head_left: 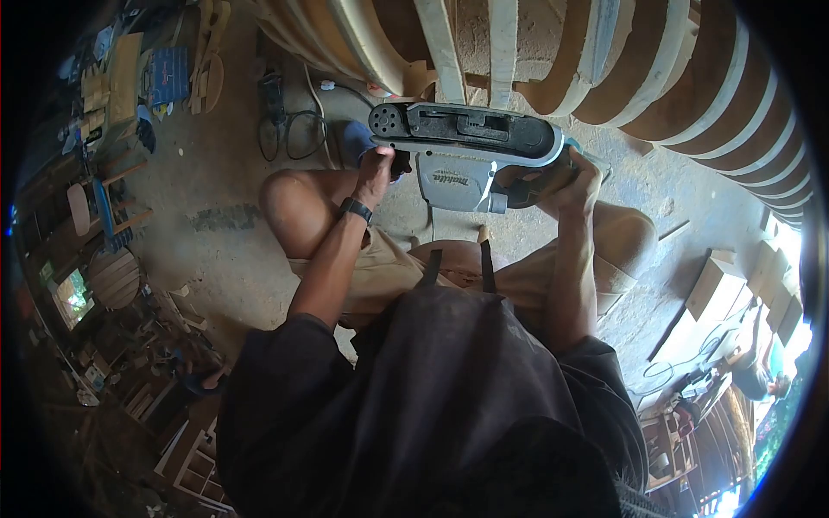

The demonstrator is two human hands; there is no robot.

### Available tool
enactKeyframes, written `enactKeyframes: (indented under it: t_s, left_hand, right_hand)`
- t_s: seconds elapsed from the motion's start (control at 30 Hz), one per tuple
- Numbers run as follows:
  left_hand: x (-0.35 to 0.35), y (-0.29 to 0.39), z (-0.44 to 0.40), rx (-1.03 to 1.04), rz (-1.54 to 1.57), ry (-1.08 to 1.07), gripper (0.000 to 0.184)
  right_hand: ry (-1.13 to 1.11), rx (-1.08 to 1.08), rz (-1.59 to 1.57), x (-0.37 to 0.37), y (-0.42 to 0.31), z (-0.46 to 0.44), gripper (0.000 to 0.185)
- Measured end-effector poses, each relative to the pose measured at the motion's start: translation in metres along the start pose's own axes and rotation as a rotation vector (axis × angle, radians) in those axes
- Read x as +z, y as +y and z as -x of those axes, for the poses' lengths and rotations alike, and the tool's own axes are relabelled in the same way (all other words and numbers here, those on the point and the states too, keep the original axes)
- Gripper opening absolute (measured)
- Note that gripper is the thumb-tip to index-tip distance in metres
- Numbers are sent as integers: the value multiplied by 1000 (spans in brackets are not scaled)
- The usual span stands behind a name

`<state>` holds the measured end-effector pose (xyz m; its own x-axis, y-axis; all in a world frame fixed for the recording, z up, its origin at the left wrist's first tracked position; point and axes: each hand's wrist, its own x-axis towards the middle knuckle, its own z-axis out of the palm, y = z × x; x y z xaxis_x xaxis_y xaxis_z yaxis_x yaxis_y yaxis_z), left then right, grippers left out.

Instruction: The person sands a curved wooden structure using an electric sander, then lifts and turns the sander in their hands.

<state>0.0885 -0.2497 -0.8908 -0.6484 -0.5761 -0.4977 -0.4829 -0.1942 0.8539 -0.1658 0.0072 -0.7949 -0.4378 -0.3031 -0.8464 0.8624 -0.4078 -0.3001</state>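
Observation:
Across the top middle I hold a grey and black belt sander [528, 148] with a dust outlet and lettering on its side. My left hand [373, 177], wearing a dark wristband, is closed on its front end. At the rear, the fingers of my right hand [580, 181] wrap round the sander's handle. The sander's far side is up against pale wooden strips [502, 52], and I cannot tell whether its belt touches them. Beside these strips stand curved wooden pieces [639, 65] in a row.
A dark power tool with a coiled cord [272, 99] lies on the concrete floor [216, 173] to the left. Wooden boards [717, 285] lean at the right. At the far right a person [764, 367] is at work. Wooden furniture parts [112, 276] crowd the left side.

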Motion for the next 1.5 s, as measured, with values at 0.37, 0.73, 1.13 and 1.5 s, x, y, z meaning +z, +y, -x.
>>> enactKeyframes:
  t_s: [0.37,0.73,1.13,1.5]
  left_hand:
    - [14,-3,-13,375,-379,109,49]
    - [4,-29,-15,315,-250,107,47]
    - [1,42,24,333,-229,0,57]
    - [-10,16,8,302,-54,-109,35]
  right_hand:
    - [97,-37,-24,-21,-3,-52,23]
    - [159,11,2,6,-8,-27,31]
    - [-174,-60,-81,-46,-15,-26,36]
    - [-129,186,-226,-11,-15,-36,43]
